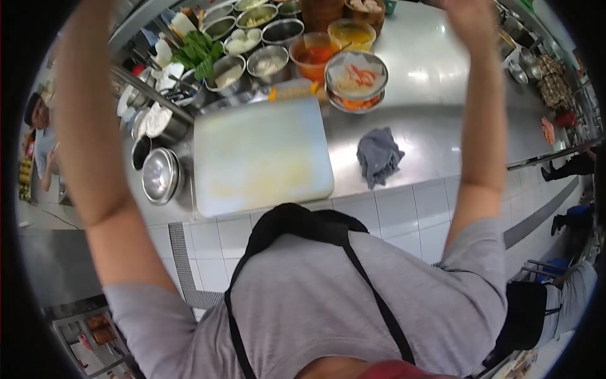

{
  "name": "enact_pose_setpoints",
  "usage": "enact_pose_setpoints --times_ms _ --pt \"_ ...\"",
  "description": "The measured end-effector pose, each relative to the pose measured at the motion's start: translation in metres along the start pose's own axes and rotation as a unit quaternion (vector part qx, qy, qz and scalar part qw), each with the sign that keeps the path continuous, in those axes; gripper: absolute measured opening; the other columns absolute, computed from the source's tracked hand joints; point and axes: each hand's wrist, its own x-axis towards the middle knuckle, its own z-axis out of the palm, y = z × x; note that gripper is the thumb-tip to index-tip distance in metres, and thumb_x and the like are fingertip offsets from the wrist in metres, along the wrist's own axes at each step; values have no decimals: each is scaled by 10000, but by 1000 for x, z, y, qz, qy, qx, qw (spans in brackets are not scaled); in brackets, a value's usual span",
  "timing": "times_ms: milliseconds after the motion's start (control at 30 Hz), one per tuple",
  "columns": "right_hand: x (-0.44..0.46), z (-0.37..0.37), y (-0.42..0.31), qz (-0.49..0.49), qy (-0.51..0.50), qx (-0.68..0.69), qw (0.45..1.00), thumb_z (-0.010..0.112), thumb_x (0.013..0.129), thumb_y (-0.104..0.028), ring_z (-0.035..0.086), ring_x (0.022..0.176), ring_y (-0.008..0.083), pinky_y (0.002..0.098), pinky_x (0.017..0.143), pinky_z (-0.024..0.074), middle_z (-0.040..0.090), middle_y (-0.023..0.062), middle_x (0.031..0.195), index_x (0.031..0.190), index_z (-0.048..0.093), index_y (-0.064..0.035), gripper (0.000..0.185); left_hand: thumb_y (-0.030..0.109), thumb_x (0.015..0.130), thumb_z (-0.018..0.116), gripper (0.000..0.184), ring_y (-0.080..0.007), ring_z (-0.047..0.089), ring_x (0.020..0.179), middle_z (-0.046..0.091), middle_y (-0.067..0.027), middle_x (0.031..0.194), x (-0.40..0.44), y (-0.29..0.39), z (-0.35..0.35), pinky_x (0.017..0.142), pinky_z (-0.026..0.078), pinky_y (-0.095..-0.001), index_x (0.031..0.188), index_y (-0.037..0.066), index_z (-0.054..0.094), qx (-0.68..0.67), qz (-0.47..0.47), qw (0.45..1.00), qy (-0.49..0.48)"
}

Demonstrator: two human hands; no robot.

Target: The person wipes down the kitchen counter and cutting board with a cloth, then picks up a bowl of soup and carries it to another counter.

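Both my arms are raised and reach past the top of the head view. My left forearm (95, 126) runs up the left side, and the hand beyond it is out of the frame. At the top right, part of my right hand (468, 16) shows, smeared by motion and cut off by the edge. Its fingers are hidden, so what it holds, if anything, does not show. Below and between the arms lies a white cutting board (262, 158) with yellowish stains. A crumpled grey cloth (379, 156) rests on the steel counter (429, 114) to its right.
Behind the board stand several metal bowls (268, 63), leafy greens (199, 54), a tub of red sauce (312, 55) and a bowl of shredded food (356, 79). Stacked steel bowls (161, 177) sit left. A person (47, 139) is at far left; others are at right.
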Motion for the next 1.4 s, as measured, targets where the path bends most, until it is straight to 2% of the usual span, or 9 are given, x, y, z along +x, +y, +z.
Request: enact_pose_setpoints --times_ms 100,133,167,267,467,600,667,1133,1400 --pt "-145 72 26 324 -279 19 904 598 797 -297 588 836 169 275 806 441 635 99 880 1010 613 -66 315 223 598 756 735 -266 540 961 477 -135 1198 -98 68 -14 819 452 -334 1247 117 428 -123 -19 988 -89" --pt "-182 94 29 405 -362 -42 839 593 769 -385 589 884 237 339 781 461 627 96 933 1008 632 -114 363 54 623 710 421 -245 578 963 611 -93 996 -112 93 -15 822 460 -327 1023 64 580 -223 2 970 -100" --pt "-254 132 33 269 -333 -237 872 602 756 -367 525 1007 300 403 834 432 528 137 1143 1063 593 -105 404 40 632 697 430 -265 564 988 586 -100 1067 -140 112 -21 816 464 -344 1041 92 577 -276 -58 945 -168" --pt "-301 182 0 218 -147 -368 892 587 765 -315 477 1030 356 468 821 413 431 155 1238 1088 563 -93 392 87 702 659 344 -239 578 921 561 -99 1078 -231 157 -36 748 487 -324 1036 98 577 -364 -296 848 -246" --pt "-288 89 125 271 146 -313 898 495 830 -210 545 793 345 397 665 452 575 181 810 784 607 -36 211 1 723 614 296 -210 587 857 566 -111 1037 -298 184 -82 701 484 -282 1014 40 574 -345 -497 762 -230" --pt "-284 17 236 407 28 -359 840 460 848 -327 534 929 371 421 757 441 569 205 987 934 618 -74 311 -34 746 574 253 -186 587 834 573 -114 996 -310 189 -97 689 484 -277 995 12 578 -347 -596 704 -168" --pt "-319 39 302 516 -109 -443 725 456 819 -446 449 1085 401 503 846 390 463 178 1220 1080 584 -177 396 -48 756 555 242 -178 585 832 570 -114 984 -312 191 -94 687 482 -273 993 -4 573 -317 -611 701 -187" --pt "-286 234 -51 210 -197 -268 919 576 751 -292 410 1057 384 505 827 354 420 170 1226 1068 601 -222 326 24 768 590 229 -171 579 816 583 -85 990 -299 193 -65 712 473 -264 997 44 587 -403 -567 691 -197" --pt "-216 188 -34 315 -471 -151 810 597 715 -332 439 1085 415 461 888 376 374 243 1275 1171 525 -178 486 35 791 571 196 -110 570 795 585 -51 967 -359 185 -121 690 459 -243 986 42 590 -288 -725 622 -71"
